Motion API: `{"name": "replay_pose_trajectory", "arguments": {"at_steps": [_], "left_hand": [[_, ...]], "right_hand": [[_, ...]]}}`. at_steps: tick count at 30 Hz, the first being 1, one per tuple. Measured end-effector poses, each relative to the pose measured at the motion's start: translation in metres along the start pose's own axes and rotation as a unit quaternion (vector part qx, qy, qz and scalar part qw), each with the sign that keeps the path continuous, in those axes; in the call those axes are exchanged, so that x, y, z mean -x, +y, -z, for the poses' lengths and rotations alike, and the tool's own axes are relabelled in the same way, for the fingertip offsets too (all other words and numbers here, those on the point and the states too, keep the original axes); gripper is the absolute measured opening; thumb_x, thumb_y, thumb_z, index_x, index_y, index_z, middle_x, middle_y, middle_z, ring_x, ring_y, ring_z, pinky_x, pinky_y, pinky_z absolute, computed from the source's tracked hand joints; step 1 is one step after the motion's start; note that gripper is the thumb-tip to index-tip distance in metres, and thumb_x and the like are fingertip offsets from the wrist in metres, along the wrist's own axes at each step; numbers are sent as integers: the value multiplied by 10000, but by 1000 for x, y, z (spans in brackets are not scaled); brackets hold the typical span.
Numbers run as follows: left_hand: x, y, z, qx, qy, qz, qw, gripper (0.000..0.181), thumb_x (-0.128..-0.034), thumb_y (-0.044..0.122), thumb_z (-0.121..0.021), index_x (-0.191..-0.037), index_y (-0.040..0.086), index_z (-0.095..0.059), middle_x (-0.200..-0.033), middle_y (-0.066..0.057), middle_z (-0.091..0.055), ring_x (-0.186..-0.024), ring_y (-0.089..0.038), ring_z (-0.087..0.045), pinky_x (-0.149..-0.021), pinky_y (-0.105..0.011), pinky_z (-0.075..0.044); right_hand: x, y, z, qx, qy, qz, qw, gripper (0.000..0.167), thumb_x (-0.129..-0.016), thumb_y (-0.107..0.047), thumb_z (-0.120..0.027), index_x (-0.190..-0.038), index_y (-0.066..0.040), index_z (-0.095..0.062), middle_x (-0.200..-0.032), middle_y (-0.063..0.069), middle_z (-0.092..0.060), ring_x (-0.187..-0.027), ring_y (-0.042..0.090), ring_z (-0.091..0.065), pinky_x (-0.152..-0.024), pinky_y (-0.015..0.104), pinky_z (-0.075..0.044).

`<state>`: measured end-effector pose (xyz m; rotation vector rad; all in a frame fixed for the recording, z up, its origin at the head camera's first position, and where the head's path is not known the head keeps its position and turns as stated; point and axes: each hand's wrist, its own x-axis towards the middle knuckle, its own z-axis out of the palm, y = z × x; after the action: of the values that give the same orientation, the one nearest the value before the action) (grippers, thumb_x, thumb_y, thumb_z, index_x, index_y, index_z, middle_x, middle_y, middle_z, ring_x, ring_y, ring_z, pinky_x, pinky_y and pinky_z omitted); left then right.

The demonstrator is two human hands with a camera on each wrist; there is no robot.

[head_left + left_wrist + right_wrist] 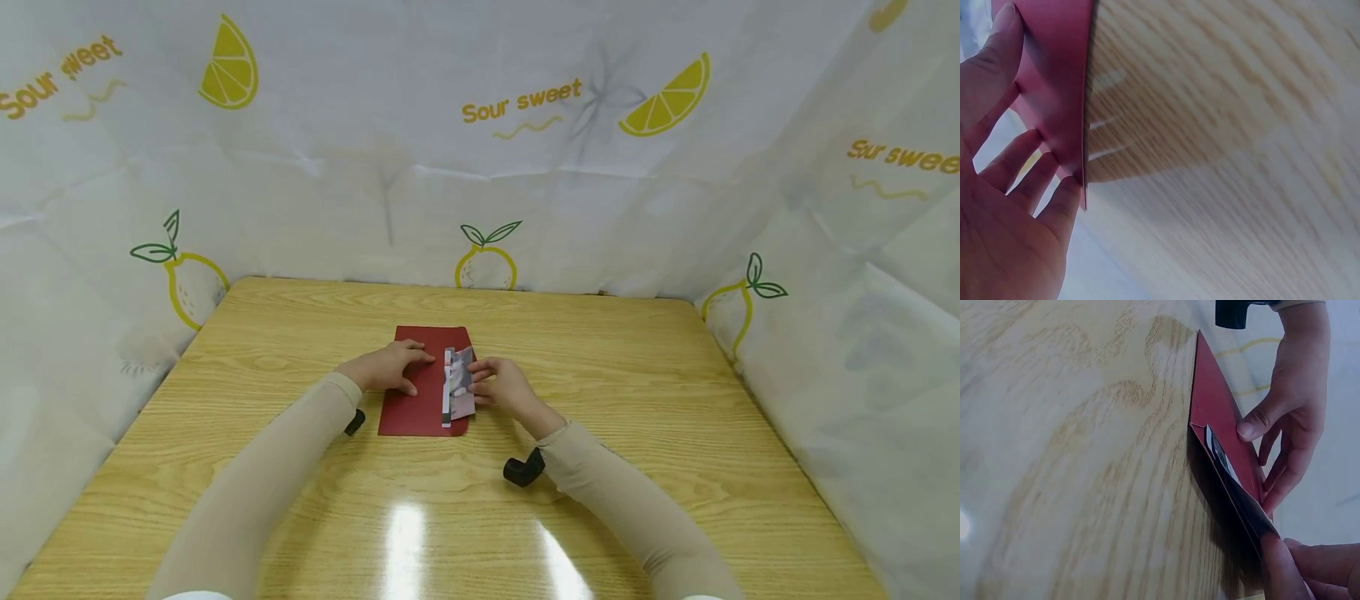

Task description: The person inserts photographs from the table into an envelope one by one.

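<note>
A red paper envelope (420,412) lies on the wooden table, with its open side to the right. At that side a printed picture sheet (462,404) with a pale strip along its left edge sticks out; how far it goes inside is hidden. My left hand (386,367) rests on the envelope's left part, its fingertips and thumb touching the red surface (1060,69), fingers mostly straight. My right hand (506,387) pinches the picture's right edge. In the right wrist view, its thumb and fingers (1282,562) hold the dark, raised edge of the sheet.
The wooden table (637,400) extends on every side of the envelope. A white cloth (360,200) printed with lemons surrounds its back and sides. Black camera pieces (522,468) are strapped at both wrists.
</note>
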<state>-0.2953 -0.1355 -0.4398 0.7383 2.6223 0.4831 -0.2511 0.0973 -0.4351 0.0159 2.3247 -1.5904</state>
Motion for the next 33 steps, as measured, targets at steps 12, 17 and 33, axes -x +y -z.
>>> {"name": "replay_pose_trajectory", "arguments": {"at_steps": [12, 17, 33], "left_hand": [[1, 0, 0, 36, 4, 27, 10000, 638, -874, 231, -726, -1447, 130, -466, -1561, -156, -268, -1428, -379, -259, -1080, -440, -403], [1, 1, 1, 27, 13, 41, 10000, 634, -876, 228, -723, -1446, 127, -467, -1560, -156, -270, -1429, -376, -260, -1091, -446, -388], [2, 1, 0, 39, 66, 28, 10000, 630, -870, 218, -730, -1439, 123, -477, -1554, -163, -282, -1425, -378, -270, -1103, -454, -373]], "right_hand": [[-10, 8, -5, 79, 111, -198, 9997, 287, -881, 112, -613, -1158, 39, -628, -911, 130, -584, -739, 138, -613, -649, 290, -589], [-12, 7, -6, 146, 52, -139, 9998, 276, -886, 103, -611, -1154, 42, -627, -912, 158, -598, -746, 151, -632, -665, 300, -592], [-12, 10, -10, 49, 162, -10, 9999, 349, -871, 88, -643, -1208, 43, -565, -900, 130, -612, -724, 147, -621, -696, 312, -592]]}}
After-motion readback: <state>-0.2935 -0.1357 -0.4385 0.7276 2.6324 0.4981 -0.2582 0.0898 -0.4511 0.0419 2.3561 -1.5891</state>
